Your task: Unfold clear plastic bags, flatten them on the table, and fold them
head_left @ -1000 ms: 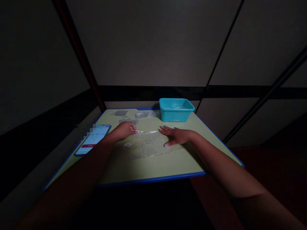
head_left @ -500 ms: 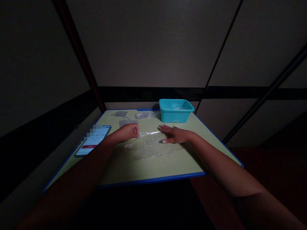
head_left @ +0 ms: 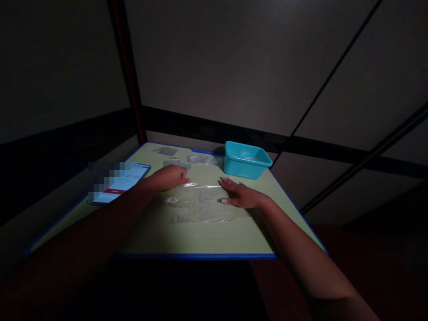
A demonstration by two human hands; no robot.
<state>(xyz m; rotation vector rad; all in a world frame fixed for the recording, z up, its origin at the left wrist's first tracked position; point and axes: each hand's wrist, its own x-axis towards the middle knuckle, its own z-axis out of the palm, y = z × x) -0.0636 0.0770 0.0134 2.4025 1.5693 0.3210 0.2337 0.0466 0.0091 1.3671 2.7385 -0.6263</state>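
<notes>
A clear plastic bag or sheet lies spread over the middle of the pale table. At its upper left edge is my left hand, fingers curled and thumb pressed against them, closed on the plastic. My right hand rests on the right part of the plastic with its fingers spread and the thumb apart. Behind my hands lie small clear plastic pieces, and another flat piece sits just beyond my left hand.
A turquoise basket stands at the back right of the table, which has a blue edge. On the left lies a phone with its screen lit. One more thin plastic piece is at the back left. Dark panels rise behind.
The view has tilted and shifted. My left hand has turned slightly, its thumb now pointing right along the plastic's edge. My right hand stays spread on the plastic.
</notes>
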